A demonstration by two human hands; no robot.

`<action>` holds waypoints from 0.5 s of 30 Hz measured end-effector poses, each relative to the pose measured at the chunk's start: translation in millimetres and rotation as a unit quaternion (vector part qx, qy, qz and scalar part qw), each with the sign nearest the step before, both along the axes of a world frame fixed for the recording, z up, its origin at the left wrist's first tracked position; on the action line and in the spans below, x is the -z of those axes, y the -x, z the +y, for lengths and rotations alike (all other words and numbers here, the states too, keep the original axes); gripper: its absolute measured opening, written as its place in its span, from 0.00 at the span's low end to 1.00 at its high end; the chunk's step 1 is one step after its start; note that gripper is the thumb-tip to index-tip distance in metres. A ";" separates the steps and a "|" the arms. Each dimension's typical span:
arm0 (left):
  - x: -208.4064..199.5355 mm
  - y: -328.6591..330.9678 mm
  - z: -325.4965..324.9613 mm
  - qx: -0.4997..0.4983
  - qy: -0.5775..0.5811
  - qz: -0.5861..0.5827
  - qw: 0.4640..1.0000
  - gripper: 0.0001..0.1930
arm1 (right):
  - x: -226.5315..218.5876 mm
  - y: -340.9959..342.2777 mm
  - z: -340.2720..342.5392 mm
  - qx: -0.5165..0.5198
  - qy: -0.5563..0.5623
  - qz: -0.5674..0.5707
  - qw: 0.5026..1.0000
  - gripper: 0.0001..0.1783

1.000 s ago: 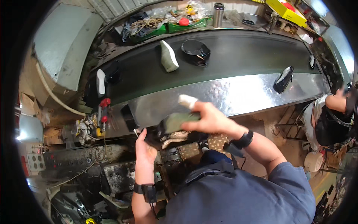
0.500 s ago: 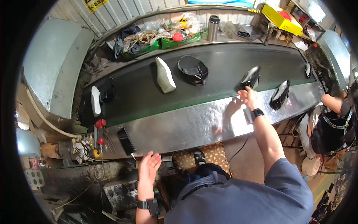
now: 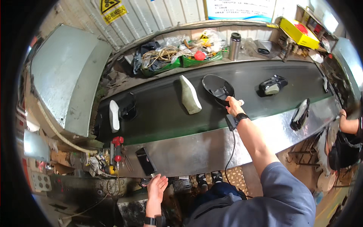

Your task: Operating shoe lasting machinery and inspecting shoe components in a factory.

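My right hand (image 3: 235, 107) reaches over the dark belt (image 3: 160, 117), its fingers bent at the near right rim of a black, bowl-shaped shoe upper (image 3: 218, 84). They look closed on that rim, though the contact is partly hidden. A small white bit shows beside the fingers. Left of the upper lies a pale shoe last (image 3: 190, 94). Further right, a black shoe (image 3: 273, 85) rests on the belt. My left hand (image 3: 157, 187) hangs open and unloaded, fingers straight, just off the metal ledge (image 3: 193, 151) near a phone (image 3: 145, 161).
Another white last (image 3: 114, 116) lies at the belt's left beside a dark upper (image 3: 129, 106). A second black shoe (image 3: 300, 114) stands on the right ledge. Red-handled tools (image 3: 117, 147) sit left. Behind are a steel flask (image 3: 235, 46) and green bins (image 3: 202, 60). Another person's arm (image 3: 349, 123) shows right.
My right hand has left the black shoe and moved left to the bowl-shaped upper. That shoe now lies turned another way. The whole view has shifted; my left hand stays open.
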State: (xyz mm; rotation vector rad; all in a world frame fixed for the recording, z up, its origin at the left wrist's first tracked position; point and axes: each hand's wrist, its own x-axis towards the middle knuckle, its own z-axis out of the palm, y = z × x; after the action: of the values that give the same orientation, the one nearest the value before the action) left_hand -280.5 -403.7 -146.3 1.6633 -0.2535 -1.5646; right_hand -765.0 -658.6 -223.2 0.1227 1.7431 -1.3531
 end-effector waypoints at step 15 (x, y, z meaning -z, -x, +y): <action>92.6 294.5 -292.2 0.325 0.168 -0.264 0.893 0.55 | -31.9 -39.0 428.4 0.048 0.236 -0.191 0.951 0.30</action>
State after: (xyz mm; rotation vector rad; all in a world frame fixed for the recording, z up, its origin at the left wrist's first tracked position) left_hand -575.0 -695.9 -238.9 1.7770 -1.4086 -1.3543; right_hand -726.0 -230.2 -191.3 0.1889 1.0731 -1.6570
